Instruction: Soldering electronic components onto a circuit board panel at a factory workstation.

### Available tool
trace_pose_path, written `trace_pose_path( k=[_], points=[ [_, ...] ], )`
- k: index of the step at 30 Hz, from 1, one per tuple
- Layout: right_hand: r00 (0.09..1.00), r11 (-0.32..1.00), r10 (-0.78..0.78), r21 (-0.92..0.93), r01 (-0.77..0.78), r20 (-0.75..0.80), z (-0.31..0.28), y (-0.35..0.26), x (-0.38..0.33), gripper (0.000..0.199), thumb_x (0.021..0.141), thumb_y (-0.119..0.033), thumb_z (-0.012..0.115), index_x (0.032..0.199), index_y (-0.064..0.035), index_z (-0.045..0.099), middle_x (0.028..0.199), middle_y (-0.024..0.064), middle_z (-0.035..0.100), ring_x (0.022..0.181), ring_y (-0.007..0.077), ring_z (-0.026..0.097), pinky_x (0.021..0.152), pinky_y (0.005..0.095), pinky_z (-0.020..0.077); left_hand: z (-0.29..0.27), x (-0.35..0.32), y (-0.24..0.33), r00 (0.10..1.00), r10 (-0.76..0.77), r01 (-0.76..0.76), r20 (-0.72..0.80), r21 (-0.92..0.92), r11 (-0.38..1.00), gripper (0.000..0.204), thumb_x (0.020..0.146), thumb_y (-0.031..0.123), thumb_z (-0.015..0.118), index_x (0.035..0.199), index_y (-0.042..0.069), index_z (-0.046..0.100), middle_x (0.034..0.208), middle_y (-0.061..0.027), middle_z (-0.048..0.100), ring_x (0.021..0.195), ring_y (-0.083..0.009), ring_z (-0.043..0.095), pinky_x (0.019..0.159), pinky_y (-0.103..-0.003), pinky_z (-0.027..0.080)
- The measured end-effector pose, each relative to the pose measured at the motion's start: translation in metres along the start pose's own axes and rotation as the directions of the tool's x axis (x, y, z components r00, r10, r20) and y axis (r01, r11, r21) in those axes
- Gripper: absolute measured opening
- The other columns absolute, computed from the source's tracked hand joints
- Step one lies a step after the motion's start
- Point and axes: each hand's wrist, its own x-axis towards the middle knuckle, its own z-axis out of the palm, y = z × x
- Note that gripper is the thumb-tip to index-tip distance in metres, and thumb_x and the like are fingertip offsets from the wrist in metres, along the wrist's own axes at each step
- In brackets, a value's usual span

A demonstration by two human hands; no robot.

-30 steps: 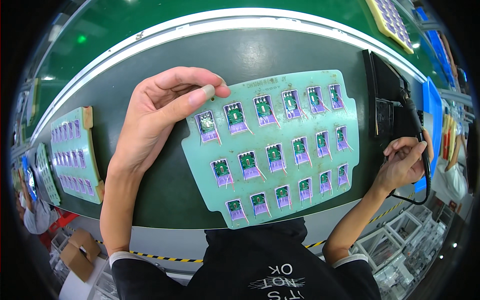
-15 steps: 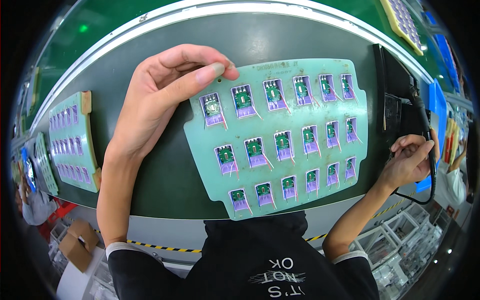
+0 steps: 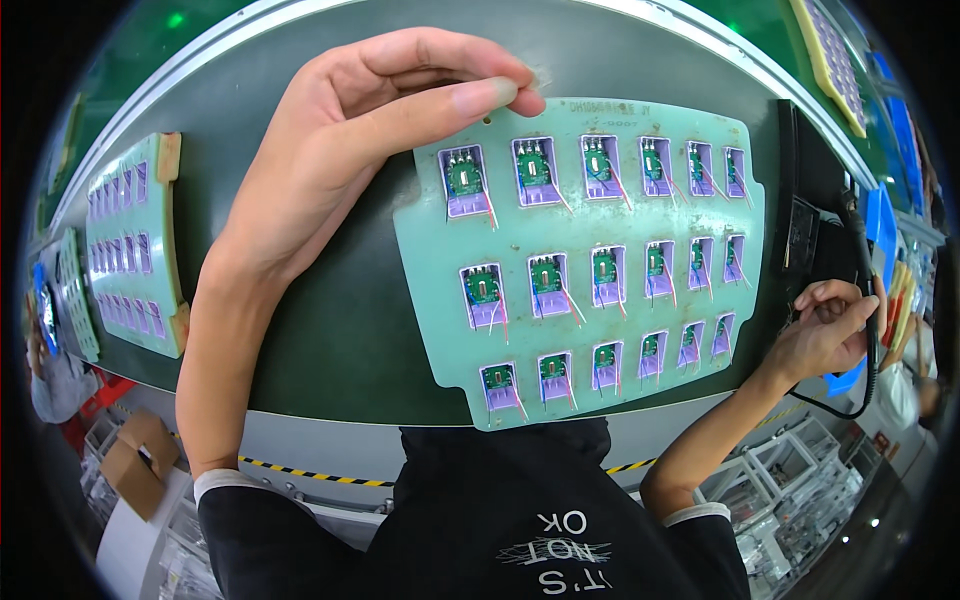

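left hand [image 3: 360, 125] pinched narrow over a green tray [image 3: 425, 240], any hold unclear, 3 rows of 6 purple cases [image 3: 606, 280] in it, tray at the near edge of the bench [image 3: 330, 370], right hand [image 3: 828, 335] curled beside a black cable [image 3: 873, 345], grip unclear

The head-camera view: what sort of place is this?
Most likely an electronics assembly workshop. A pale green tray holds rows of small wired circuit boards, a similar tray sits off to the left, and black-and-yellow striped tape shows beyond.
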Motion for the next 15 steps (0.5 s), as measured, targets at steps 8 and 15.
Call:
trace_pose_path(
  k=[8,15],
  points=[
    [1.0,0.999,-0.015,0.031,0.015,0.013,0.0022,-0.0039,-0.0005,0.033,0.101,-0.024,0.04,0.115,0.004,0.048,0.059,0.0114,0.052,0.044,0.0123,0.045,0.039,0.0217,0.0381,-0.0005,-0.001,-0.0009,1.0,0.004,-0.004,0.013,0.005,1.0,0.019,0.091,0.014,0.055,0.105,0.004,0.062,0.101,-0.0072,0.064,0.106,-0.0168,0.056,0.098,-0.03,0.037],
    [1.0,1.0,-0.018,0.025,0.018,0.01,0.0065,-0.003,-0.0016,0.032,0.101,-0.024,0.04,0.114,0.004,0.047,0.058,0.0111,0.051,0.041,0.0123,0.045,0.038,0.0212,0.0369,0.0015,-0.002,-0.0015,1.0,0.007,-0.006,-0.026,0.02,1.0,0.016,0.092,0.016,0.054,0.101,0.004,0.061,0.096,-0.0053,0.063,0.108,-0.0173,0.054,0.099,-0.031,0.037]
  ],
)
